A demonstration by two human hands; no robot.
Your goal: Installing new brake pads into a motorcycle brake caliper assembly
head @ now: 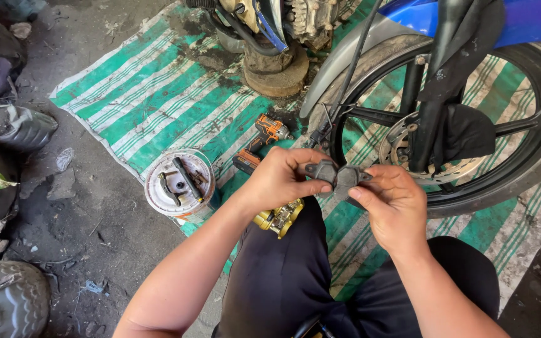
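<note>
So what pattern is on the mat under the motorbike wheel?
Green and white stripes on the mat, best seen in the head view.

Tub of tools (179, 182) on mat (158, 94), left of drill (259, 143); wheel (446, 119) right

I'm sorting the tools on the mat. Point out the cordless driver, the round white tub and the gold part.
cordless driver (263, 141): head view, orange-black body.
round white tub (158, 194): head view, left rim.
gold part (278, 217): head view, its middle.

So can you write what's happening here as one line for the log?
left hand: holds dark brake pad | right hand: holds second brake pad | pads: touching | front wheel: beyond hands | cordless drill: on striped mat
</note>
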